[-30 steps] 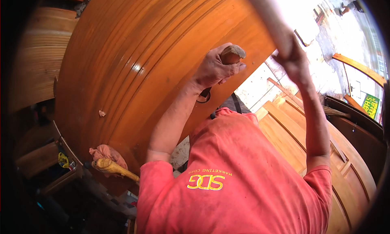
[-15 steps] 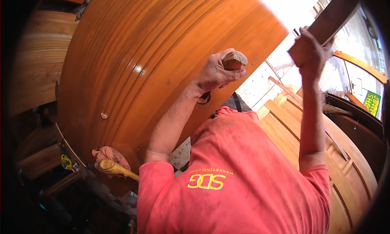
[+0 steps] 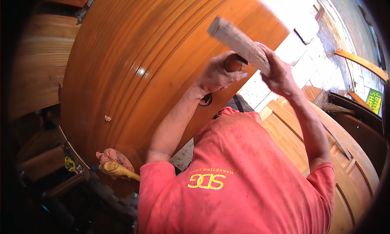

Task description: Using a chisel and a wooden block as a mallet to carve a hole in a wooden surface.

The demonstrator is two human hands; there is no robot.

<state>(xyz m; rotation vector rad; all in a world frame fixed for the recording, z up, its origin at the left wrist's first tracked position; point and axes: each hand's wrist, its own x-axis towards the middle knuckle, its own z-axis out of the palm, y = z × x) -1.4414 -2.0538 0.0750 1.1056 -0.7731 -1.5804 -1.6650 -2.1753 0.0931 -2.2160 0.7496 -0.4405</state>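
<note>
My left hand (image 3: pixel 215 75) is closed round a rounded wooden tool handle (image 3: pixel 233 64), held upright over an orange-brown wooden door (image 3: pixel 162 43). Just below it is a round dark hole (image 3: pixel 206 100) in the door. My right hand (image 3: pixel 276 71) grips a rough, pale wooden block (image 3: pixel 236 42), which crosses over the top of the handle and is slightly blurred; whether they touch I cannot tell.
A yellow power tool (image 3: pixel 113 169) and a pink cloth (image 3: pixel 110 156) lie at lower left. A panelled wooden door (image 3: pixel 345 185) lies at right, near an orange strip (image 3: pixel 361 64) and a green-yellow sign (image 3: pixel 373 101). Stacked wooden panels (image 3: pixel 44 59) stand at left.
My right hand and the block have swung down and leftward from the upper right to over the handle. My left hand stays nearly in place, still holding the handle.
</note>
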